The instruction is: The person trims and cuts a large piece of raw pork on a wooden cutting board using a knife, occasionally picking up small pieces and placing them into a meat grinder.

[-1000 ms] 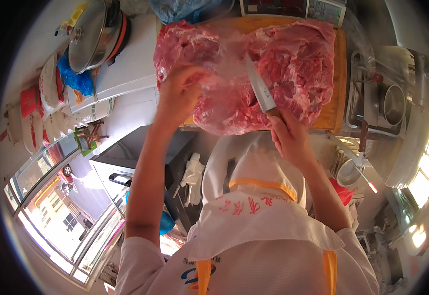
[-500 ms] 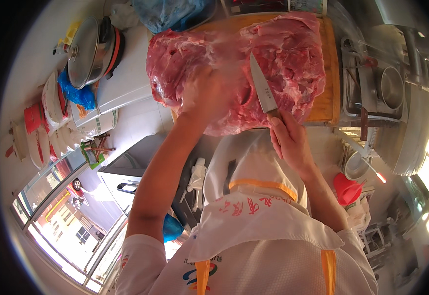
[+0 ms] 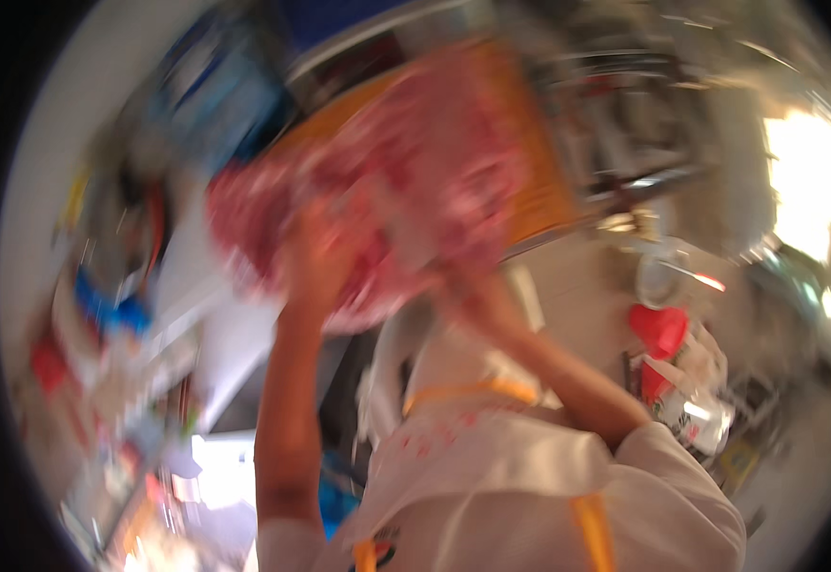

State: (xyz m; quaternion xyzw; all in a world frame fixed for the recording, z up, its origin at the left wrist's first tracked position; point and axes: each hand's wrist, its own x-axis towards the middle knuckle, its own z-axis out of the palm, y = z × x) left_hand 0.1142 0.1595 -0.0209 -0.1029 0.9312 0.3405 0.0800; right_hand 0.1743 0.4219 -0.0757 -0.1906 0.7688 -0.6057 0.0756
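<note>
A big slab of raw meat point(image 3: 454, 143) covers most of a wooden cutting board point(image 3: 541, 195); motion blur smears the whole picture. My left hand point(image 3: 322, 250) is on the left part of the meat, its fingers too blurred to make out. Near the meat's front edge, my right hand point(image 3: 473, 297) is closed round the handle of a knife. The knife's blade point(image 3: 408, 234) shows as a pale streak over the meat, pointing away from me and somewhat left.
Something covered in blue plastic point(image 3: 215, 91) is beyond the board at the far left. On the right, a tray with metal ware point(image 3: 639, 119) stands beside the board. A lidded pan point(image 3: 125, 224) is at the left, and a red object point(image 3: 658, 329) lies lower right.
The view has swung, so the board and meat appear tilted and farther left. My right hand with the knife has come closer to my left hand, which is still at the meat.
</note>
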